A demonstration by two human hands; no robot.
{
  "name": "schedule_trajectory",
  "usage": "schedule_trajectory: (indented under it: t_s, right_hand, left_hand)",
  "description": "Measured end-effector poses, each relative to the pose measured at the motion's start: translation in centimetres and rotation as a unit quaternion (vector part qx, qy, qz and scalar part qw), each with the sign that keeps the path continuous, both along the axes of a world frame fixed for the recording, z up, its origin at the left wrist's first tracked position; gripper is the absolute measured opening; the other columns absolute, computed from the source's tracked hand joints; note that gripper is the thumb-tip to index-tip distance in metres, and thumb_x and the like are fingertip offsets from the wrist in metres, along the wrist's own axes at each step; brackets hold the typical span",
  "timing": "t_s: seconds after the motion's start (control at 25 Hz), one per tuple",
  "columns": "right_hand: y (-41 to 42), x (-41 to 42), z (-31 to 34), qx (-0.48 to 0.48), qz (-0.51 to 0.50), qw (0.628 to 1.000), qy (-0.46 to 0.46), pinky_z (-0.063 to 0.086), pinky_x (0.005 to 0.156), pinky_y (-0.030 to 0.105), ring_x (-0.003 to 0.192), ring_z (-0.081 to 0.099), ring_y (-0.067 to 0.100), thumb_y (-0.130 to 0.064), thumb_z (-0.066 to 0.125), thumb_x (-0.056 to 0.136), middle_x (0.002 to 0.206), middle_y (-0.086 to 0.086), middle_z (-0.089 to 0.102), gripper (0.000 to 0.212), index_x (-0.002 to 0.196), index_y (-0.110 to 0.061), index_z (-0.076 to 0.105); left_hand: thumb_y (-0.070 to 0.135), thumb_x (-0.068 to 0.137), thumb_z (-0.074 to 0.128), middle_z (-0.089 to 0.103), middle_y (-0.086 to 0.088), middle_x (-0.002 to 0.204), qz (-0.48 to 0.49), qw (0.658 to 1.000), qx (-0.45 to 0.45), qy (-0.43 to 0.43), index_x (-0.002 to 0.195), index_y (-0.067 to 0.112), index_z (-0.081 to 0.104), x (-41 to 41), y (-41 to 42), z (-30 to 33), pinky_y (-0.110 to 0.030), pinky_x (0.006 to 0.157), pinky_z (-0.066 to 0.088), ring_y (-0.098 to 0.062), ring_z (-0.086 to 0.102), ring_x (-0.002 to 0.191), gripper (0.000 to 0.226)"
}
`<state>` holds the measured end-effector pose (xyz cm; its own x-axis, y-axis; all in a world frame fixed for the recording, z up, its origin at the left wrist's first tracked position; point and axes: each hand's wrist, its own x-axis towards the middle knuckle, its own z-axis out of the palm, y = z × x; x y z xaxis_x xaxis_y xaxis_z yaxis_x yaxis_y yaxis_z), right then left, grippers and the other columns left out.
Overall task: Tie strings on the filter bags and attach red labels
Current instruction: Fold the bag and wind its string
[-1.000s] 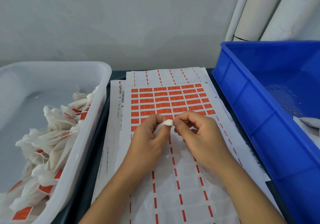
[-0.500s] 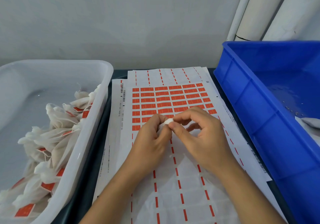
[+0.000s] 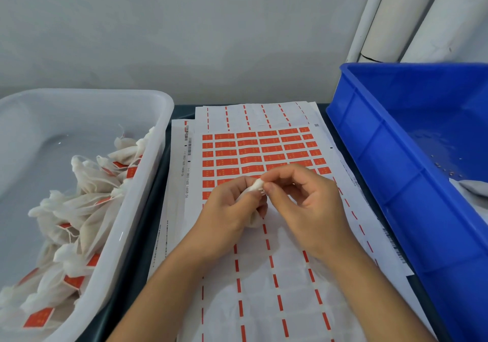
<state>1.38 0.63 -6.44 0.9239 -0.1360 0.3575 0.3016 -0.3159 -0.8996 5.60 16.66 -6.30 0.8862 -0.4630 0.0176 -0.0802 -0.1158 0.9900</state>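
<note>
a: bag point(image 3: 255, 186), one filter bag, sits pinched between both hands just over the near edge of the red labels on the sheet point(image 3: 264, 154). where are the hands exactly?

b: together, above the sheet. left hand point(image 3: 231, 213) is curled round the bag's body, with the gathered neck poking up past its thumb. right hand point(image 3: 306, 204) pinches the tip of that neck with thumb and forefinger.

a: anything different from a second ago?

b: a little. the right thumb and forefinger have closed in on the neck, the other right fingers have spread and lifted, and the pair of hands has drifted slightly toward the far rows of the sheet. the bag has stayed in the left grip throughout.

a: so what does that mean for the job?

b: my reading: the neck is being twisted or cinched, so this is the tying step. i can't make out the string itself; it's too fine or hidden by the fingers. no label on this bag yet, as far as i can see.

a: and the rest?

b: left of the sheet, a white tub point(image 3: 158, 120) holds a heap of bags that already carry red tags point(image 3: 38, 318). right of the sheet, a blue crate point(image 3: 369, 157) with something white in its near corner. plenty of labels remain on the sheet, so peeling one would likely come after the knot.
</note>
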Motion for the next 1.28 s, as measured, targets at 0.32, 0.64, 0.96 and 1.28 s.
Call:
schedule_trajectory:
  t_s: [0.32,0.64,0.96,1.28]
  right_hand:
    - [-0.3,0.0,0.1,-0.106,-0.039,0.992,-0.048,0.057,0.084,0.015,0.097,0.069,0.008,-0.032,0.072,0.093,0.100,-0.018,0.071,0.012,0.103,-0.026,0.071]
    - [-0.8,0.0,-0.2,-0.247,-0.058,0.955,-0.152,0.055,0.098,0.022,0.105,0.069,0.011,-0.023,0.080,0.087,0.111,0.000,0.076,0.028,0.113,-0.012,0.077]
    - [-1.0,0.2,-0.7,-0.358,-0.095,0.905,-0.209,0.054,0.101,0.032,0.103,0.069,0.023,-0.026,0.077,0.091,0.106,0.008,0.076,0.027,0.108,-0.005,0.076]
    - [-0.4,0.4,-0.6,-0.377,-0.084,0.903,-0.190,0.048,0.101,0.022,0.108,0.057,0.020,-0.025,0.069,0.095,0.112,0.007,0.065,0.018,0.103,-0.009,0.070]
  left_hand:
    - [0.031,0.108,0.048,0.071,0.002,0.081,0.010,0.999,0.027,0.026,0.096,0.017,0.073,0.1,0.0,0.2,-0.023,0.078,0.056,-0.009,0.064,0.077,0.031]
    - [0.033,0.108,0.048,0.068,0.009,0.073,0.030,0.998,0.034,0.036,0.070,0.039,0.070,-0.1,-0.1,0.7,-0.019,0.072,0.055,-0.004,0.063,0.072,0.045]
    - [0.029,0.106,0.056,0.073,-0.013,0.094,0.036,0.993,-0.040,0.106,0.088,0.015,0.075,-0.3,0.0,0.7,-0.040,0.095,0.056,-0.019,0.068,0.087,0.030]
    - [0.026,0.107,0.052,0.071,-0.012,0.083,0.037,0.996,-0.014,0.075,0.083,0.014,0.073,-0.1,-0.2,0.4,-0.029,0.081,0.056,-0.017,0.066,0.078,0.034]
